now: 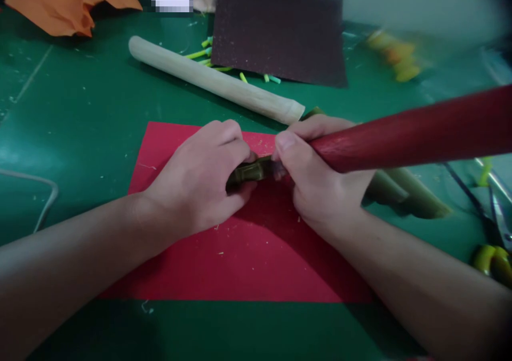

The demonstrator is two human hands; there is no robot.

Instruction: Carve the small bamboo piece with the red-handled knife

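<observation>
My left hand point(204, 174) is closed around a short, dark green piece of bamboo point(252, 173) held above a red sheet point(256, 243). Right of it, the fingers of my right hand point(320, 179) wrap around a tool with a thick red handle point(416, 129), which slopes up past the right edge. The tool's working end is hidden by my fingers, close to the bamboo's right end. Small pale shavings lie scattered over the sheet.
A long pale stick point(216, 79) lies beyond my hands, near a dark sheet point(280, 35) covering yellow-green strips. Orange paper point(60, 3) sits back left, a bent wire point(50, 185) at left. On the right are an olive-green piece point(412, 193) and scissors with yellow handles point(490, 257).
</observation>
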